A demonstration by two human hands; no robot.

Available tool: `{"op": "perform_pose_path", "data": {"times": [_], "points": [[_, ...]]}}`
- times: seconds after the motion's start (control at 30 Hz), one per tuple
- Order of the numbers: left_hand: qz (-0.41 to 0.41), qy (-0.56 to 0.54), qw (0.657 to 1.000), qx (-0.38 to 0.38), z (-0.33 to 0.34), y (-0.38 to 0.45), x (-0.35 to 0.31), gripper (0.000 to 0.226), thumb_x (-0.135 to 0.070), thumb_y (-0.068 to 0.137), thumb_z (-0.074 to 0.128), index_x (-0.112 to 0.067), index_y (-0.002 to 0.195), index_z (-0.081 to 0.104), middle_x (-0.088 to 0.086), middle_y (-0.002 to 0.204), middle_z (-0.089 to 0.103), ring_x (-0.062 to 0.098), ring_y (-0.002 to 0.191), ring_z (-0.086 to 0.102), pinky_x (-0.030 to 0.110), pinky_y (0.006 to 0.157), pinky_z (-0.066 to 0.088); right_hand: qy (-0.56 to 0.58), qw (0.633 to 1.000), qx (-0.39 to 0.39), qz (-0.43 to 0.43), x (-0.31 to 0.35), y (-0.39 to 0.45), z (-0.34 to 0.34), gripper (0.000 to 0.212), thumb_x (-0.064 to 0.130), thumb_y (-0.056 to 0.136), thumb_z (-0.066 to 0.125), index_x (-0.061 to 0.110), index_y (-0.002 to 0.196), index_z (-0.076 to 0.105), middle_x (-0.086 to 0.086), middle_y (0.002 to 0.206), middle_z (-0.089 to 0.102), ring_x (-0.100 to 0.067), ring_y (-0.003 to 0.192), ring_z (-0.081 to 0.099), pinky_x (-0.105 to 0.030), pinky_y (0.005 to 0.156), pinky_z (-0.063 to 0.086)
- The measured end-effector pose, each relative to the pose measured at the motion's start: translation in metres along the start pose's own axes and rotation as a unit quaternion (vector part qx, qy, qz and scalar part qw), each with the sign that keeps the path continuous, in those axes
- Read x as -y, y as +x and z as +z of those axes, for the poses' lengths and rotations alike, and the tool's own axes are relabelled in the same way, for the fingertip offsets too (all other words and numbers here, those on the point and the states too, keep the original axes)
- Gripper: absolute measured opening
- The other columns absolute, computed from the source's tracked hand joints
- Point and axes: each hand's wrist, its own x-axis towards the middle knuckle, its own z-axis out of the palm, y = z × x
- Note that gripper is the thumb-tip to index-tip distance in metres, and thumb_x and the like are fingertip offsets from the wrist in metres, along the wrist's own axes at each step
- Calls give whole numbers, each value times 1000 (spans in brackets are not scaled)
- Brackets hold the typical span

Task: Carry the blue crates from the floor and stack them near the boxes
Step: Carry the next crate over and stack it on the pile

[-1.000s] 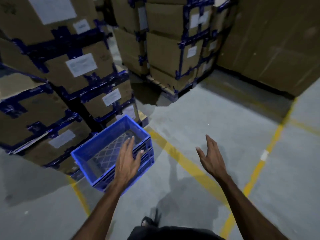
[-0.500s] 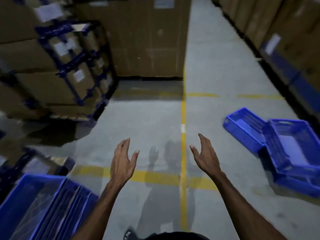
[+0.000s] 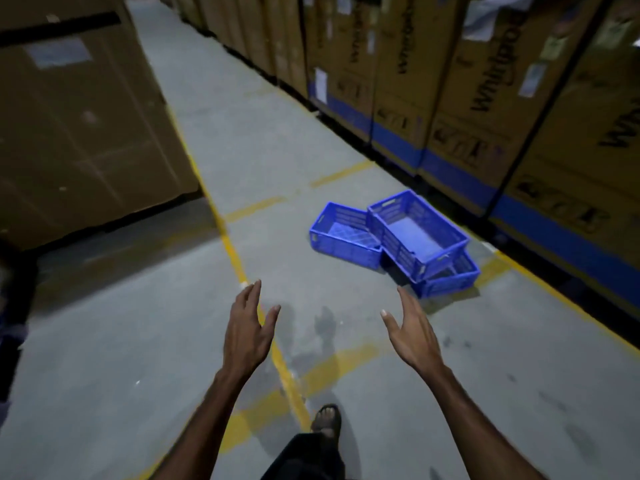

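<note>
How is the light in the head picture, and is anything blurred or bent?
Head view: dim light; soft shadows of both hands on the grey concrete floor; the tall brown cardboard boxes lean and curve from the wide lens, their print slightly smeared; the blue plastic crates stay fairly sharp.

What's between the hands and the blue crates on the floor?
Nothing visible. Both the left hand and right hand are empty, and only bare concrete floor with yellow lines lies between them and the blue crates, which sit ahead to the right.
</note>
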Motion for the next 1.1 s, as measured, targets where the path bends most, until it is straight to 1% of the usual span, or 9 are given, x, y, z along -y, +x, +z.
{"op": "perform_pose_path", "data": {"times": [0.2, 0.33, 0.47, 0.57, 0.63, 0.7, 0.87, 1.0, 1.1], "points": [[21, -53, 998, 37, 48, 77, -12, 63, -35, 100, 64, -12, 154, 44, 13, 151, 49, 28, 141, 45, 42, 117, 37, 6, 998, -48, 46, -19, 43, -12, 73, 45, 100, 54, 20, 161, 23, -4, 165, 30, -25, 150, 31, -42, 115, 32], [21, -74, 995, 67, 73, 123, -19, 63, -36, 100, 63, -13, 155, 43, 13, 151, 49, 28, 140, 45, 42, 117, 36, -2, 994, -74, 81, -22, 72, -22, 74, 45, 100, 55, 20, 161, 21, -5, 163, 32, -26, 148, 33, -41, 113, 34], [56, -71, 990, 106, 98, 167, -30, 63, -37, 100, 62, -13, 155, 42, 12, 151, 48, 28, 140, 46, 41, 116, 36, -1, 989, -101, 109, -27, 95, -34, 73, 47, 100, 54, 21, 161, 22, -7, 162, 34, -25, 147, 35, -39, 113, 34], [92, -61, 985, 131, 125, 201, -47, 64, -35, 100, 64, -13, 155, 42, 12, 148, 50, 28, 138, 46, 41, 114, 37, -4, 983, -124, 132, -40, 113, -43, 74, 50, 99, 51, 23, 161, 22, -5, 161, 35, -24, 146, 36, -40, 112, 36], [112, -54, 981, 148, 144, 220, -63, 65, -35, 99, 64, -13, 156, 41, 14, 147, 52, 30, 137, 46, 41, 113, 37, -6, 979, -132, 153, -49, 125, -51, 74, 51, 100, 50, 22, 161, 22, -5, 161, 35, -25, 145, 38, -40, 111, 37], [134, -49, 976, 166, 166, 236, -80, 67, -41, 99, 60, -13, 156, 40, 14, 148, 51, 31, 137, 46, 42, 114, 37, -3, 976, -144, 166, -57, 137, -62, 73, 49, 100, 51, 21, 161, 22, -5, 160, 35, -24, 145, 38, -40, 110, 37], [177, -45, 963, 201, 222, 268, -137, 66, -42, 101, 60, -17, 158, 38, 8, 154, 46, 26, 142, 42, 40, 114, 37, 2, 969, -166, 181, -88, 174, -94, 70, 45, 101, 52, 22, 161, 23, -5, 161, 35, -24, 146, 37, -39, 113, 35], [189, -58, 956, 216, 272, 289, -187, 67, -46, 101, 57, -15, 157, 39, 9, 155, 45, 26, 143, 41, 42, 115, 37, 8, 970, -171, 175, -128, 214, -127, 68, 46, 101, 51, 24, 160, 24, -1, 161, 35, -20, 146, 37, -34, 111, 34], [185, -57, 960, 203, 309, 304, -218, 70, -50, 98, 54, -12, 156, 41, 9, 152, 48, 27, 141, 43, 41, 114, 38, 6, 975, -156, 158, -163, 250, -157, 69, 49, 101, 49, 25, 160, 23, 2, 162, 34, -18, 146, 35, -32, 111, 33]]}}
